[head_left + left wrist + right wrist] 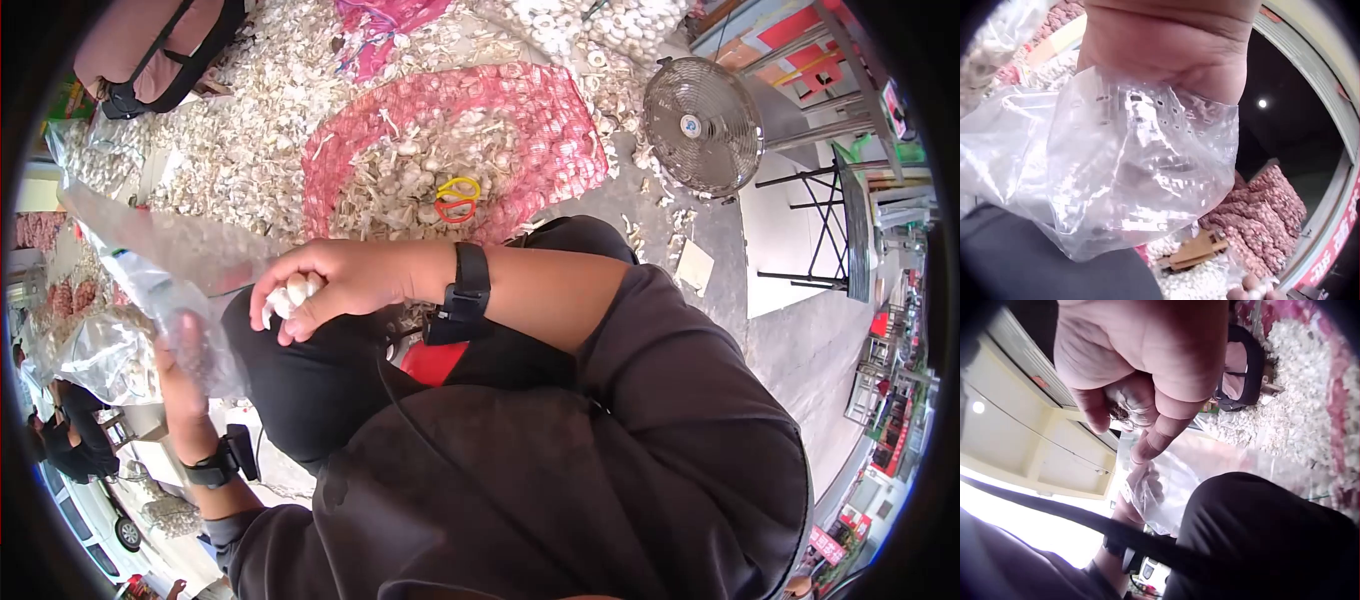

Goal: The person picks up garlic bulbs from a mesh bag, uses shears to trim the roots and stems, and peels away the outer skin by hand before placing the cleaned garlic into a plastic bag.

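Note:
White garlic (294, 292) is gripped between the curled fingers and thumb of my right hand (345, 282). In the right wrist view, the garlic (1130, 407) shows a brown root end beside the fingers. To the left, a clear plastic bag (170, 290) covers most of my left hand (182, 380). In the left wrist view, the edge of the plastic bag (1141, 169) lies across the palm, and I cannot tell how the fingers are bent beneath it. My right hand is close to the bag, over my dark-clothed leg.
Ahead lies a pink mesh sack (565, 115) with loose garlic and a pair of red-and-yellow-handled scissors (458, 205) on it. More garlic (240, 130) covers the floor. A round fan (703, 127) stands at right. Another clear bag (110, 355) is at far left.

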`<state>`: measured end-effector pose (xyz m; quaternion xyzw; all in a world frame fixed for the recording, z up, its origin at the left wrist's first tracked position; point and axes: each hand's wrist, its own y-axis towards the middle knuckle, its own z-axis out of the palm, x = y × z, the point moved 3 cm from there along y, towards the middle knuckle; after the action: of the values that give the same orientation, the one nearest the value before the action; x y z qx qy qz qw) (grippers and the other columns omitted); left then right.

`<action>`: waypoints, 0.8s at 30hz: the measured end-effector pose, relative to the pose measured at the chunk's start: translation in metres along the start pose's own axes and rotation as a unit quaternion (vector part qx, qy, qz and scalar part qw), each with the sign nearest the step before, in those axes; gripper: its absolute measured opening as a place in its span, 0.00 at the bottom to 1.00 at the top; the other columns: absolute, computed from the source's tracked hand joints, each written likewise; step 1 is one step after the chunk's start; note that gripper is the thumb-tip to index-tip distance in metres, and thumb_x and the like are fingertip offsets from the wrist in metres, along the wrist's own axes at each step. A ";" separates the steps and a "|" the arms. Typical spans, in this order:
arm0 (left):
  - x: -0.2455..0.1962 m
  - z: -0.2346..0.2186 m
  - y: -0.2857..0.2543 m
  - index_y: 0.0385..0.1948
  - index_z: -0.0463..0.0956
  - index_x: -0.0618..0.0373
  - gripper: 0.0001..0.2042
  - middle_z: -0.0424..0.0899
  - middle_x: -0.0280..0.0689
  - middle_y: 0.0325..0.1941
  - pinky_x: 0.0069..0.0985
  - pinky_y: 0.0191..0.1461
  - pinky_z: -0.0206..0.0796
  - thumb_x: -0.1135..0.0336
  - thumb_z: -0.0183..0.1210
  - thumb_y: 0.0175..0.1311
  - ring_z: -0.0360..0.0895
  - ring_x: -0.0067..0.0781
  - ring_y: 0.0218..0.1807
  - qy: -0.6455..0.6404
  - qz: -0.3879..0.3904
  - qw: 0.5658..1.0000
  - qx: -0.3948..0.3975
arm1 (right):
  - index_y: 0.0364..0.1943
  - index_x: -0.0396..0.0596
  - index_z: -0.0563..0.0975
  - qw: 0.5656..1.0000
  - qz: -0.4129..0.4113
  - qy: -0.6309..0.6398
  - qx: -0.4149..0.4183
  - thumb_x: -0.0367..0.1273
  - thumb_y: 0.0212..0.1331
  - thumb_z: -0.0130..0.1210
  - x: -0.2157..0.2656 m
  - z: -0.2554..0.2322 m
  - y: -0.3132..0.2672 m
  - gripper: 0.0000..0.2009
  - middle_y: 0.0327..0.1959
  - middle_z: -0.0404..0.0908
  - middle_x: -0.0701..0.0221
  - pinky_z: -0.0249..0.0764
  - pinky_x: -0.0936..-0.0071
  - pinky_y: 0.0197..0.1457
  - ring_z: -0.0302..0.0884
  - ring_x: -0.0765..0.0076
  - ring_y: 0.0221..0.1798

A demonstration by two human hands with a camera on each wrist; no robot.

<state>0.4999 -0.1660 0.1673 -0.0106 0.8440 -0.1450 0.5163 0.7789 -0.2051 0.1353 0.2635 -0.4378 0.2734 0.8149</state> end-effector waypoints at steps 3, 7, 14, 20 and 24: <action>-0.051 0.083 -0.031 0.43 0.76 0.64 0.09 0.81 0.37 0.34 0.25 0.45 0.67 0.73 0.53 0.64 0.76 0.28 0.39 0.161 0.217 0.951 0.149 | 0.53 0.40 0.73 0.975 0.010 0.224 0.012 0.27 0.59 0.57 0.011 0.030 -0.004 0.17 0.48 0.80 0.64 0.75 0.69 0.57 0.79 0.65 0.52; -0.049 0.110 -0.048 0.43 0.75 0.65 0.08 0.80 0.37 0.33 0.23 0.45 0.66 0.75 0.52 0.65 0.76 0.28 0.39 0.140 0.232 0.959 0.082 | 0.54 0.37 0.71 0.947 0.072 0.300 -0.086 0.26 0.60 0.55 0.004 0.020 -0.006 0.18 0.49 0.78 0.60 0.74 0.65 0.60 0.79 0.60 0.53; -0.040 0.122 -0.067 0.43 0.68 0.55 0.07 0.69 0.24 0.25 0.12 0.22 0.49 0.65 0.53 0.71 0.60 0.10 0.21 -0.182 0.076 0.979 0.049 | 0.63 0.46 0.66 0.955 0.153 0.167 -0.192 0.27 0.59 0.57 -0.002 0.008 -0.019 0.26 0.54 0.73 0.70 0.70 0.66 0.62 0.73 0.70 0.56; -0.044 0.128 -0.090 0.44 0.67 0.53 0.06 0.69 0.26 0.27 0.15 0.25 0.52 0.64 0.49 0.73 0.61 0.13 0.23 -0.227 0.124 0.962 0.087 | 0.49 0.45 0.73 0.955 0.076 0.254 -0.134 0.24 0.60 0.55 -0.029 0.012 0.010 0.13 0.51 0.74 0.73 0.71 0.75 0.56 0.73 0.75 0.50; -0.079 0.077 -0.088 0.38 0.67 0.53 0.05 0.63 0.26 0.25 0.16 0.25 0.49 0.64 0.48 0.74 0.54 0.16 0.22 -0.394 0.161 0.848 -0.314 | 0.51 0.39 0.74 0.966 0.053 0.222 -0.122 0.21 0.62 0.50 -0.041 0.011 0.019 0.13 0.55 0.75 0.66 0.71 0.73 0.59 0.74 0.70 0.56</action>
<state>0.5924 -0.2547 0.2256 -0.0925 0.5596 0.2298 0.7909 0.7403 -0.2075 0.1088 0.0711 -0.2895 0.3126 0.9019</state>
